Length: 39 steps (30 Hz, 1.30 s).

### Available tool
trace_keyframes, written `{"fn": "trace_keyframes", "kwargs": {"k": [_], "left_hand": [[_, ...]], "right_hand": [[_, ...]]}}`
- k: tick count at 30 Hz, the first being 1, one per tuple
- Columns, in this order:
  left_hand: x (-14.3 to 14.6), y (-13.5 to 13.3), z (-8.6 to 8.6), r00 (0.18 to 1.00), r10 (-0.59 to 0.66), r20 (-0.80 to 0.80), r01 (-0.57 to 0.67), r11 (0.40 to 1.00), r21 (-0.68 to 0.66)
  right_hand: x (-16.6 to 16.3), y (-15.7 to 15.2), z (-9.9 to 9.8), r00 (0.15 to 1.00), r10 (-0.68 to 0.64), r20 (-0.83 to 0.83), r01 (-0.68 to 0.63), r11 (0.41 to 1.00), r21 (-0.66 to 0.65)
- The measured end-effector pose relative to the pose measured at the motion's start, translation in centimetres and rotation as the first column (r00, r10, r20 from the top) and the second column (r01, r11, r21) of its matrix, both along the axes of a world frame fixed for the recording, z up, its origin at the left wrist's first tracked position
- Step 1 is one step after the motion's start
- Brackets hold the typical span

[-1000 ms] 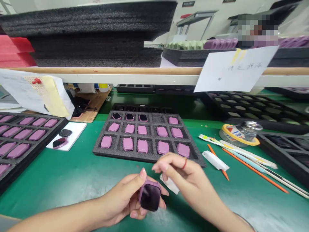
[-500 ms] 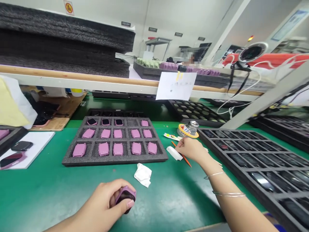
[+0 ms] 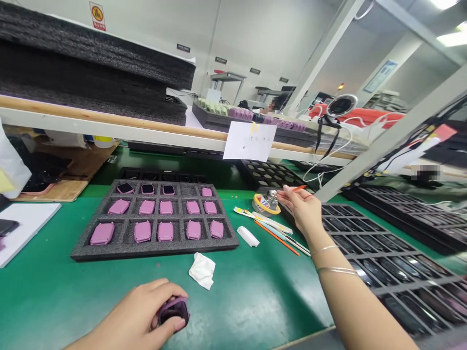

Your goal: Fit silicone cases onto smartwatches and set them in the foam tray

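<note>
My left hand rests low on the green mat, shut around a pink smartwatch case with a dark glass face. My right hand is raised near a roll of tape, pinching a thin orange stick between its fingertips. Other orange and white sticks lie below it beside a white eraser-like block. A crumpled white wipe lies between my hands. A grey foam tray holds several pink watch cases, some showing dark faces.
A large black tray of dark watch pieces lies under my right forearm. A small glass jar stands on the tape roll. A wooden shelf edge with a hanging paper note runs above the mat, with stacked foam sheets on it.
My right hand has moved from the table up near the tape, now with an orange stick raised. My left hand and the watch sit slightly lower, and the view has turned right.
</note>
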<state>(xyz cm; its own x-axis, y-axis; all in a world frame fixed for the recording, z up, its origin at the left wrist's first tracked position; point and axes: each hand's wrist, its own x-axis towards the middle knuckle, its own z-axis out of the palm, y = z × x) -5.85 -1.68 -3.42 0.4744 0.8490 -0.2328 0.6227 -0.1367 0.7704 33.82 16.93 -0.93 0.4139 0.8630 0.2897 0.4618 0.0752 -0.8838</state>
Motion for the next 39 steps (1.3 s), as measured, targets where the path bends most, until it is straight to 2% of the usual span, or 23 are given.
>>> {"fn": "trace_keyframes", "kwargs": {"k": [3, 6, 11, 14, 17, 18, 19, 21, 22, 24, 27, 31, 39], "left_hand": [[-0.2, 0.2, 0.2, 0.998, -0.069, -0.014, 0.068, 0.997, -0.035], [-0.3, 0.4, 0.4, 0.997, -0.080, -0.011, 0.079, 0.996, -0.041], [-0.2, 0.5, 0.7, 0.999, -0.046, 0.005, 0.046, 0.997, -0.060], [-0.2, 0.4, 0.8, 0.999, -0.031, 0.013, 0.032, 0.996, -0.084], [-0.2, 0.1, 1.1, 0.999, -0.015, 0.036, 0.018, 0.995, -0.099], [-0.2, 0.0, 1.1, 0.999, -0.012, 0.041, 0.016, 0.996, -0.093], [-0.1, 0.0, 1.2, 0.999, -0.011, 0.044, 0.015, 0.996, -0.083], [-0.1, 0.0, 1.3, 0.999, -0.009, 0.043, 0.012, 0.997, -0.078], [0.0, 0.0, 1.4, 0.999, -0.005, 0.040, 0.008, 0.996, -0.086], [0.1, 0.1, 1.4, 1.000, 0.000, 0.030, 0.003, 0.994, -0.108], [0.1, 0.2, 1.4, 1.000, -0.006, 0.013, 0.008, 0.994, -0.112], [0.1, 0.2, 1.4, 1.000, -0.010, 0.003, 0.010, 0.994, -0.108], [0.1, 0.2, 1.4, 1.000, -0.013, 0.006, 0.013, 0.995, -0.097]], "right_hand": [[0.1, 0.9, -0.7, 0.996, -0.038, -0.075, 0.038, 0.999, -0.004], [0.3, 1.2, -1.2, 0.995, -0.056, -0.086, 0.054, 0.998, -0.025], [-1.2, -0.3, 0.1, 0.996, -0.088, -0.031, 0.088, 0.996, 0.013], [-5.1, -4.1, 0.4, 1.000, -0.009, -0.024, 0.011, 0.998, 0.061], [-10.5, -10.7, -0.8, 0.983, 0.178, -0.046, -0.177, 0.984, 0.031], [-12.3, -13.2, -1.4, 0.962, 0.268, -0.059, -0.268, 0.963, 0.011], [-14.0, -15.5, -2.2, 0.907, 0.410, -0.094, -0.412, 0.911, -0.007], [-16.6, -19.5, -3.6, 0.805, 0.555, -0.213, -0.573, 0.819, -0.032], [-17.6, -20.9, -4.2, 0.773, 0.571, -0.275, -0.606, 0.794, -0.053], [-18.8, -22.5, -5.2, 0.775, 0.554, -0.304, -0.599, 0.797, -0.075], [-19.3, -22.8, -5.9, 0.818, 0.550, -0.169, -0.562, 0.826, -0.034], [-19.2, -22.4, -6.2, 0.810, 0.586, -0.022, -0.585, 0.809, 0.053], [-19.7, -22.7, -6.2, 0.788, 0.604, 0.115, -0.615, 0.783, 0.096]]}}
